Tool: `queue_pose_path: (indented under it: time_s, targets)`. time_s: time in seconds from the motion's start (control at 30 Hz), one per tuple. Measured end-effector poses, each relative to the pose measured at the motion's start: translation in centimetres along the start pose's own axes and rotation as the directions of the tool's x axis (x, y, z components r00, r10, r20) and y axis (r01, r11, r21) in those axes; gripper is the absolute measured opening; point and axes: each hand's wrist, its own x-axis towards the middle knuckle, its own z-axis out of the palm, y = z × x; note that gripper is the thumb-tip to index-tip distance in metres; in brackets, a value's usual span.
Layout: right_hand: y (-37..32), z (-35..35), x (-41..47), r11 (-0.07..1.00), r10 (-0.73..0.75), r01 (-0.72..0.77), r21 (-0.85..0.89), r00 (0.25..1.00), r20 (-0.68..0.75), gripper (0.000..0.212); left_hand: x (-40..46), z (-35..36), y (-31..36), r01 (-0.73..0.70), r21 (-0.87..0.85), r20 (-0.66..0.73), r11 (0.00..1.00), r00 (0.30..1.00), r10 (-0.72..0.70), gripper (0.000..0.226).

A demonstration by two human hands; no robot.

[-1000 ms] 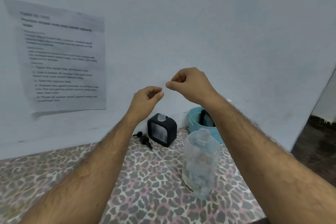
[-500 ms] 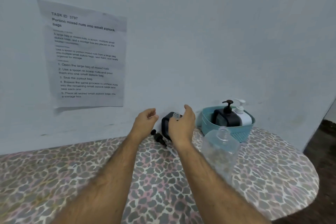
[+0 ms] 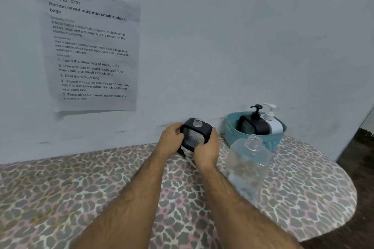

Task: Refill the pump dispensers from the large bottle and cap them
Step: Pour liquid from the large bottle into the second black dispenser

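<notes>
A black square dispenser [image 3: 196,131] with a clear open neck stands at the back of the table by the wall. My left hand [image 3: 171,139] grips its left side and my right hand [image 3: 207,150] grips its right side. Its black pump head [image 3: 183,152] lies on the table under my hands, mostly hidden. The large clear bottle [image 3: 248,166] stands uncapped to the right of my right arm, holding some liquid. A black pump dispenser [image 3: 255,124] and a white pump dispenser [image 3: 272,123], both capped, stand in a teal basket [image 3: 234,137].
The table wears a leopard-print cloth [image 3: 91,184] and ends in a rounded edge at the right, with dark floor beyond. The wall runs close behind the dispensers. A printed paper sheet [image 3: 89,50] is taped to it.
Both hands came down from in front of the wall to the black dispenser and took hold of its sides. The view shifted left and down.
</notes>
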Motion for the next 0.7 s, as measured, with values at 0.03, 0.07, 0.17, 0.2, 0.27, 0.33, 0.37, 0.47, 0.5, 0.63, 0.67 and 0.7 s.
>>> queue_pose_path:
  time_s: [0.03, 0.07, 0.17, 0.2, 0.27, 0.33, 0.37, 0.47, 0.5, 0.63, 0.67, 0.7]
  targets:
    - [0.0, 0.0, -0.1, 1.0, -0.004, 0.004, 0.004, 1.0, -0.004, 0.056, -0.3, -0.2, 0.2, -0.012, -0.003, -0.008, 1.0, 1.0, 0.012, 0.043]
    - [0.0, 0.0, -0.2, 1.0, -0.01, 0.01, 0.013, 1.0, -0.007, 0.058, -0.4, -0.4, 0.3, -0.022, -0.011, -0.021, 1.0, 1.0, 0.022, 0.042]
    - [-1.1, -0.1, -1.1, 0.998, -0.043, 0.043, 0.053, 0.999, -0.011, 0.059, -0.9, -1.1, 0.9, -0.056, -0.031, -0.074, 0.998, 0.996, 0.054, 0.039]
    - [-1.6, -0.3, -1.4, 0.996, -0.058, 0.059, 0.07, 0.998, -0.016, 0.058, -1.2, -1.4, 1.2, -0.072, -0.059, -0.108, 0.996, 0.992, 0.065, 0.038]
    - [-2.7, -0.9, -2.0, 0.991, -0.092, 0.094, 0.099, 0.995, -0.026, 0.056, -1.9, -2.2, 1.5, -0.108, -0.126, -0.209, 0.986, 0.975, 0.081, 0.032]
    - [-3.4, -1.5, -2.9, 0.983, -0.12, 0.12, 0.139, 0.993, -0.009, 0.054, -3.0, -3.3, 1.5, -0.158, -0.157, -0.29, 0.975, 0.951, 0.107, 0.029]
    - [-3.6, -1.8, -3.4, 0.979, -0.133, 0.13, 0.158, 0.991, 0.008, 0.054, -3.7, -3.8, 1.5, -0.175, -0.167, -0.315, 0.97, 0.942, 0.116, 0.027]
    - [-3.9, -2.4, -5.2, 0.962, -0.201, 0.185, 0.2, 0.978, 0.059, 0.05, -5.7, -5.0, 0.5, -0.186, -0.236, -0.345, 0.954, 0.933, 0.097, 0.022]
    - [-3.9, -2.8, -6.0, 0.957, -0.213, 0.193, 0.219, 0.974, 0.075, 0.048, -6.5, -5.4, 0.1, -0.185, -0.264, -0.347, 0.947, 0.934, 0.086, 0.022]
    - [-3.4, -4.5, -8.8, 0.943, -0.222, 0.171, 0.284, 0.962, 0.158, 0.044, -10.1, -6.2, -0.8, -0.145, -0.33, -0.324, 0.933, 0.945, 0.032, 0.03]
    - [-3.2, -4.8, -9.3, 0.94, -0.223, 0.163, 0.299, 0.958, 0.18, 0.043, -11.0, -6.2, -0.8, -0.135, -0.341, -0.306, 0.93, 0.952, 0.026, 0.032]
    - [-3.1, -5.2, -9.9, 0.939, -0.224, 0.156, 0.306, 0.954, 0.2, 0.043, -11.9, -6.3, -0.9, -0.128, -0.355, -0.289, 0.926, 0.957, 0.021, 0.035]
